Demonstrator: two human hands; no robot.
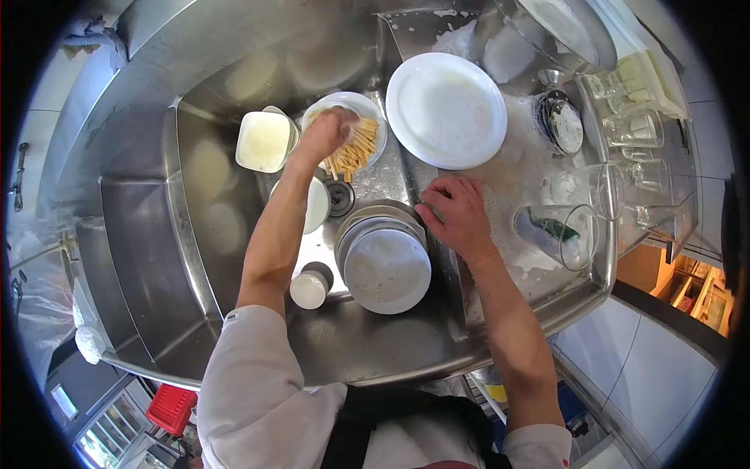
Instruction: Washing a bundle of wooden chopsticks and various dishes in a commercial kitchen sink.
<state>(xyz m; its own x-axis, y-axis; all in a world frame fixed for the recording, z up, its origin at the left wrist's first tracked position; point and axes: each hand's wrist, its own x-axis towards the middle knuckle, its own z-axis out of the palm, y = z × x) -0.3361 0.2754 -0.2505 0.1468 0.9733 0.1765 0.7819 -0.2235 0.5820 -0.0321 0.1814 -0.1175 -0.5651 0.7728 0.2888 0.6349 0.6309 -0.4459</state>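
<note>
My left hand (335, 130) is over a white bowl (378, 117) in the sink, beside a bundle of thin tan sticks (357, 149); its fingers are blurred, and their hold on the sticks is unclear. My right hand (457, 211) rests with curled fingers at the divider, just below a large white plate (446, 110); the palm side is hidden. Stacked round dishes (387, 271) stand in the basin between my arms. Square white containers (263, 142) sit left of my left hand, and a white bowl (316, 205) lies partly behind my left forearm.
A small white cup (309, 289) stands near the drain (340, 197). On the soapy right side are a glass with a green scouring pad (554, 225), stacked small dishes (565, 126) and a large metal pan (562, 29). Several glasses (636, 129) line the right edge.
</note>
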